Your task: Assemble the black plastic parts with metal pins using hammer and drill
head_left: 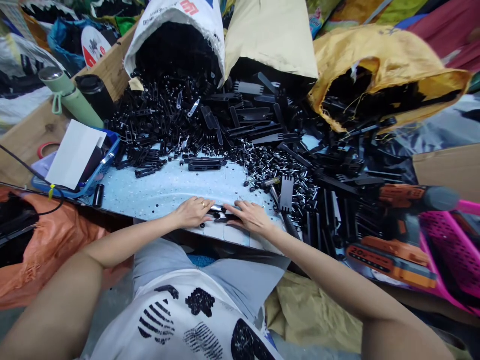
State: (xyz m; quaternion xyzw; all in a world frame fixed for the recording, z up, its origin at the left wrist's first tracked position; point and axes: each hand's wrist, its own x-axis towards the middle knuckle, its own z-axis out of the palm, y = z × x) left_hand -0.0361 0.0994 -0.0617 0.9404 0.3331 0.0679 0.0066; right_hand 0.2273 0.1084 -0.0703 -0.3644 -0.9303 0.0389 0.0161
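Both hands meet over a small black part (219,215) at the near edge of the light blue table surface (150,187). My left hand (193,212), with a ring on one finger, has its fingers closed on the left end of the part. The right end is under the fingers of my right hand (249,216), which are bent round it. Fingers cover much of the part, so its full shape is hidden. Just beyond the hands, several black strips (204,164) lie together. A heap of small screws and black pieces (258,160) spreads to the right.
Black parts (157,110) spill from a white sack (176,15), a cream sack (270,35) and a yellow sack (393,50). An orange cordless drill (401,197) and a pink basket (450,250) are at right. Left are a blue basket (107,160), a green bottle (75,97) and a black cup (95,95).
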